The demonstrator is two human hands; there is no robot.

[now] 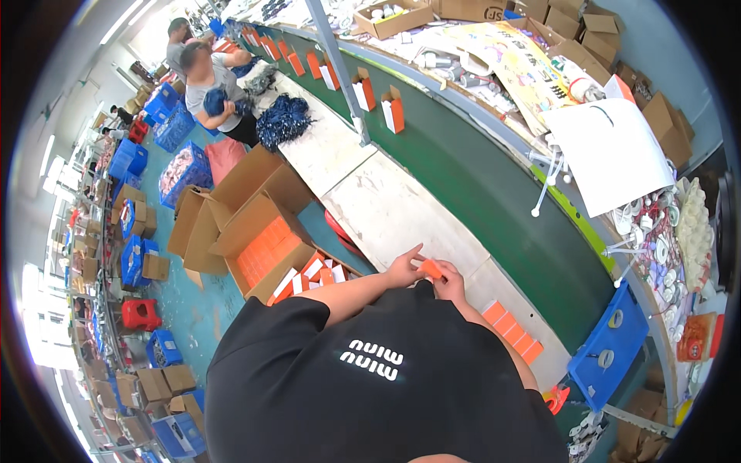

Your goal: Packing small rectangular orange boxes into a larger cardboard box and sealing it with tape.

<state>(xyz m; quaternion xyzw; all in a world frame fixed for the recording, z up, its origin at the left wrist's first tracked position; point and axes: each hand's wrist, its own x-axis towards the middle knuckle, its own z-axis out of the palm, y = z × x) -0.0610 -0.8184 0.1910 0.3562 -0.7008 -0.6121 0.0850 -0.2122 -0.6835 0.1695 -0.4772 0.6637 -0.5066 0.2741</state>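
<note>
In front of my chest, my right hand (450, 285) is closed on a small orange box (431, 268). My left hand (403, 269) is beside the box's left side with its fingers apart; whether its fingertips touch the box is too small to tell. Below both hands runs a pale worktop (405, 202). To the right of my right arm, several orange boxes (512, 330) lie in a row on this worktop. On my left, an open cardboard carton (255, 284) holds packed orange boxes, with loose orange-and-white boxes (309, 274) heaped beside them.
A green conveyor belt (463, 185) runs past the worktop, with orange-and-white boxes (392, 114) standing along it. A metal post (336, 65) rises at the worktop's edge. A blue tray (610, 347) is at right. Further left, a person (212, 89) holds dark blue material near a dark bundle (283, 122).
</note>
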